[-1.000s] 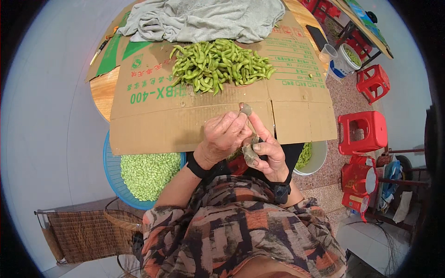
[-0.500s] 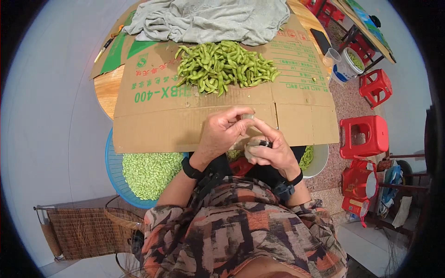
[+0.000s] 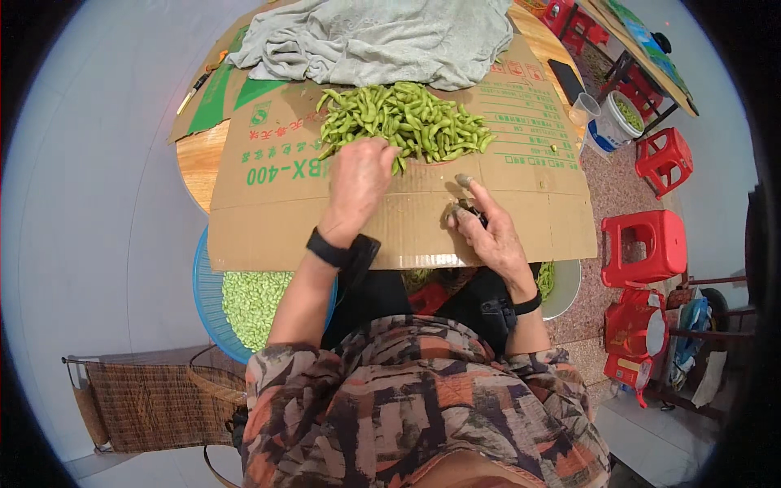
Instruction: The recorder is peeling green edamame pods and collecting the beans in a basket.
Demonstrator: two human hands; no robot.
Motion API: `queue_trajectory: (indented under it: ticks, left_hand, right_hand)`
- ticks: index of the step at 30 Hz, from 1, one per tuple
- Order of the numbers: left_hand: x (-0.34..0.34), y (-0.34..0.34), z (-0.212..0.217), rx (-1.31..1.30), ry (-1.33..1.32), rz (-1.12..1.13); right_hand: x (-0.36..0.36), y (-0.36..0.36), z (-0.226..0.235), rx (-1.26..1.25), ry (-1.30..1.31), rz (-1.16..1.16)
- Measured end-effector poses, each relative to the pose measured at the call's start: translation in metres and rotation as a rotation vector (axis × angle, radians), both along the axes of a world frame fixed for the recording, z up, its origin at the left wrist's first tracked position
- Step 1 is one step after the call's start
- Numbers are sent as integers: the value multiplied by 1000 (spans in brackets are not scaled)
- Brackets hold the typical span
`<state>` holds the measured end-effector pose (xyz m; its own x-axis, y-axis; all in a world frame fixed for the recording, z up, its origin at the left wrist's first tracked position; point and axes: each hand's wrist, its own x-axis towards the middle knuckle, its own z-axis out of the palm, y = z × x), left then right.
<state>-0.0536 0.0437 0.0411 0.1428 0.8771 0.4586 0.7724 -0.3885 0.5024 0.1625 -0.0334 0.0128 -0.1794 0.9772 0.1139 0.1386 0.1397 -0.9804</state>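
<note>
1. The left hand (image 3: 358, 183) is stretched forward over the cardboard (image 3: 390, 220), its fingertips laid on the near edge of the pod pile (image 3: 404, 119); whether the fingers are closed on a pod cannot be told.
2. The right hand (image 3: 488, 232) is held lower, near the cardboard's front edge, with the forefinger raised and the other fingers curled around a small dark object that cannot be identified.
3. The pods are heaped in the middle of the cardboard, just in front of a grey cloth (image 3: 382, 37).
4. A blue basket (image 3: 207, 301) of shelled beans is seen under the cardboard on the left, and a white bowl (image 3: 565, 285) is partly seen on the right.
5. Red stools (image 3: 643, 244) are stood on the floor further right.
</note>
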Motion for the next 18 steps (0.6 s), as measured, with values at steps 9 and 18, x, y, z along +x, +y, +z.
queue_trajectory:
  ticks: [9, 18]
  left_hand:
    - [4, 0, -25, 104, -32, 58]
    - [21, -58, -17, -813, -1161, -380]
  right_hand:
    - [0, -5, 0, -182, 233, -26]
    - [-16, -6, 12, -236, 383, -85]
